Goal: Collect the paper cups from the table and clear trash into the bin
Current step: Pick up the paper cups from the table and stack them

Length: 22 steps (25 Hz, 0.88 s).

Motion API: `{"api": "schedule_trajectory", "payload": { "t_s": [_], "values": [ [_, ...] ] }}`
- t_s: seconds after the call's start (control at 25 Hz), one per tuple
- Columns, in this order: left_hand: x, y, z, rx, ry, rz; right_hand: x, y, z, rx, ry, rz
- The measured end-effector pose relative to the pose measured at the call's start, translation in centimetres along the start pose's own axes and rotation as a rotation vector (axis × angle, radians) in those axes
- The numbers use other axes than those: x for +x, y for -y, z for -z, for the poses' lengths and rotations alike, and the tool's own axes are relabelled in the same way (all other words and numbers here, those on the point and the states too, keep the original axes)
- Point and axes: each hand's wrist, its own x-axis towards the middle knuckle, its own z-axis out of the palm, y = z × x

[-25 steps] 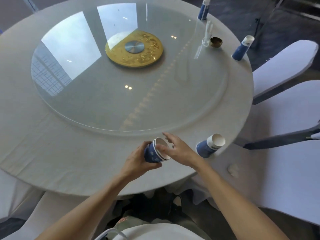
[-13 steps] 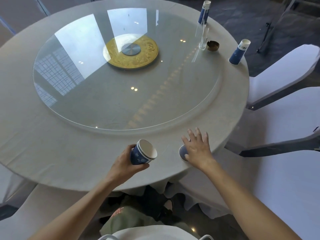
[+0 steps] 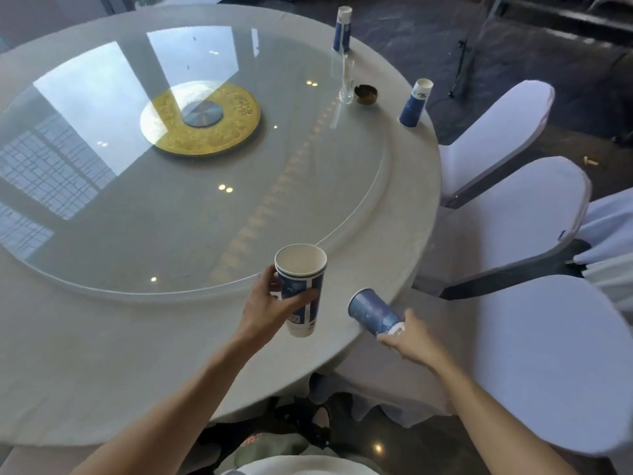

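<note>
My left hand [image 3: 270, 305] grips a stack of blue paper cups [image 3: 301, 289], held upright with the white mouth up, above the table's near edge. My right hand [image 3: 409, 341] holds another blue paper cup [image 3: 375, 311] by its rim end, tilted with its base pointing up and left toward the stack. The two are a short gap apart. Two more blue cups stand on the table: one at the right edge [image 3: 415, 103] and one at the far edge [image 3: 342, 29]. No bin is in view.
The round table [image 3: 102, 354] has a white cloth and a glass turntable [image 3: 164, 207] with a gold centre disc [image 3: 202, 118]. A clear glass [image 3: 346, 82] and a small dark ashtray [image 3: 365, 94] sit at the far right. White covered chairs [image 3: 507, 214] crowd the right side.
My right hand picked up the cup that lay on its side at the table's edge and lifted it. My left hand raised the stack and turned it upright.
</note>
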Motion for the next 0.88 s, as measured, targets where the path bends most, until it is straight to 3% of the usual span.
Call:
{"api": "schedule_trajectory", "payload": {
  "t_s": [0.12,0.36,0.6,0.76,0.88],
  "values": [
    [2.2,-2.3,-2.8,-0.164,0.042,0.029,-0.7,-3.9,-1.4,0.407,0.014,-0.009],
    [5.2,-3.9,-7.2,-0.361,0.143,0.101,-4.4,-5.0,-1.2,0.631,0.087,0.044],
    [5.6,-3.8,-10.2,-0.252,0.336,0.096,-4.0,-4.3,-0.8,0.686,-0.023,0.042],
    [5.7,-2.0,-11.5,-0.058,0.654,0.108,-3.9,-3.4,-0.5,0.706,-0.017,0.049],
    [6.2,-0.5,-12.0,-0.001,0.667,0.128,-3.4,-3.1,-0.7,0.699,0.011,0.050]
  ]
}}
